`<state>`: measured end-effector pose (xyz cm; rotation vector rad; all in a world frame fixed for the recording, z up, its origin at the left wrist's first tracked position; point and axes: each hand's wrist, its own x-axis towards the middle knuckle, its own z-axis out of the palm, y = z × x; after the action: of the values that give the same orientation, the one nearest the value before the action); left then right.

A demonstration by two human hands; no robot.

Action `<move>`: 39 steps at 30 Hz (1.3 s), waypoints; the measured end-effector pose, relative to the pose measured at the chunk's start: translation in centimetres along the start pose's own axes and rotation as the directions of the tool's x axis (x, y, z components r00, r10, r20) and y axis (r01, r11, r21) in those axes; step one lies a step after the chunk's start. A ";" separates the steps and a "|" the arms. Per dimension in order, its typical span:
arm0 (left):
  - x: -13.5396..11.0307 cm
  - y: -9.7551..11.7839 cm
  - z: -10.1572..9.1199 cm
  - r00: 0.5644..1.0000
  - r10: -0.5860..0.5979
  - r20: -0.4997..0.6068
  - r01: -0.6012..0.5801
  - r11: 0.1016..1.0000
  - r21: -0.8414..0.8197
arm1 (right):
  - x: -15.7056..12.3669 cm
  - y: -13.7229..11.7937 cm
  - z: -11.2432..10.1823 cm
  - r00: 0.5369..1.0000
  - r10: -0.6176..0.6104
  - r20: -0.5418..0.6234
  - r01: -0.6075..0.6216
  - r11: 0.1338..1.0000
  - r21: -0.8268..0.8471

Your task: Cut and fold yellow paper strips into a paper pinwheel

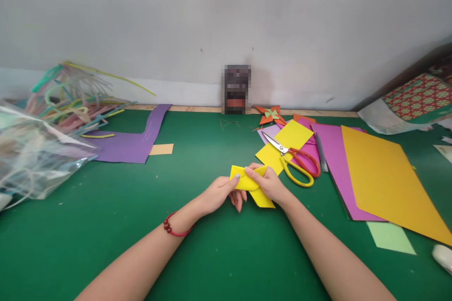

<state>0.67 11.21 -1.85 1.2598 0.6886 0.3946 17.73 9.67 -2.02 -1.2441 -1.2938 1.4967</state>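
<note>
A folded piece of yellow paper (242, 179) is held between my two hands above the green table, one flap of it hanging down at the lower right. My left hand (224, 193) pinches its left end, thumb on top and the other fingers curled below. From the other side my right hand (270, 182) grips it, with the thumb pressed on the upper face. Just beyond my right hand, scissors (282, 149) with one red and one yellow handle lie partly open on a yellow paper square (294, 132).
On the right lie purple-pink sheets (332, 160), a large orange-yellow sheet (384, 174), a pen (321, 151) and a light green sheet (391, 237). An orange paper pinwheel (271, 114) rests near the wall. At left are purple paper (137, 146) and a plastic bag (45, 155) beside colourful strips (81, 103).
</note>
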 end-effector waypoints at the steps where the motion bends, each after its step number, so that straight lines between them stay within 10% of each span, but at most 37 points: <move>1: 0.0 0.0 0.0 1.000 0.008 -0.007 -0.008 1.000 -0.003 | 0.0 0.0 0.0 1.000 0.001 -0.001 -0.001 1.000 0.001; 39: -0.3 0.1 0.2 0.998 -0.005 0.060 -0.001 0.996 0.089 | 0.0 0.1 0.1 1.000 0.017 -0.015 -0.017 1.000 0.021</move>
<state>0.54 10.94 -1.60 1.3499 0.6621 0.3262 17.58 9.64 -2.08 -1.2536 -1.2576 1.5065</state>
